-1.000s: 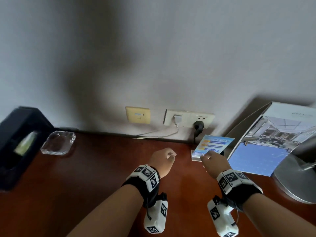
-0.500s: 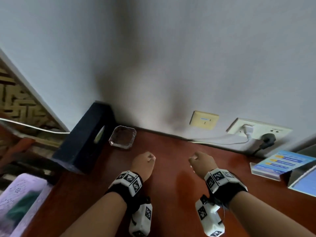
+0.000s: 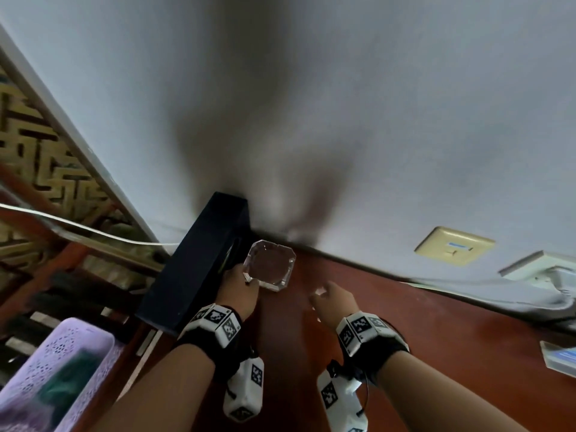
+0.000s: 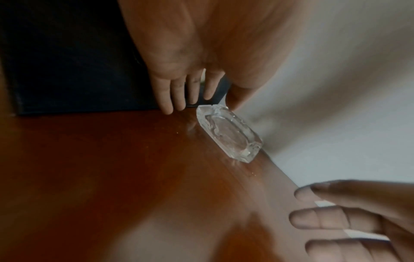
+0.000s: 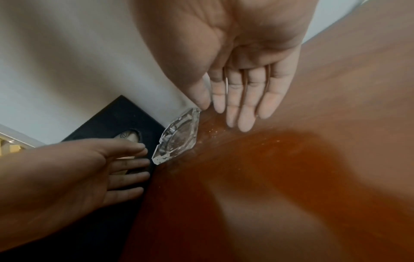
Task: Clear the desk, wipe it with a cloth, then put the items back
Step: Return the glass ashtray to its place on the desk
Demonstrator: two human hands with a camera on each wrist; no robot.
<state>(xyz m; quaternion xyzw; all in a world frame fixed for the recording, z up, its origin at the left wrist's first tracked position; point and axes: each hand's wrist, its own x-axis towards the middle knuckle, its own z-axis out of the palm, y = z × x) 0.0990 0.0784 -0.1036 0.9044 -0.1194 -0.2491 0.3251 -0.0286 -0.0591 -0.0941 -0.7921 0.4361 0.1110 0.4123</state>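
Head view: left hand (image 3: 238, 291) spread beside ashtray (image 3: 269, 265); right hand (image 3: 335, 302) relaxed, empty.

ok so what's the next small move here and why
Probably close the left hand around the glass ashtray and lift it off the desk: its fingers are straight at the ashtray's corner, not yet gripping; the right hand hovers open.

One glass ashtray (image 3: 270, 264), one black box (image 3: 191, 271), one lilac basket (image 3: 79, 336)
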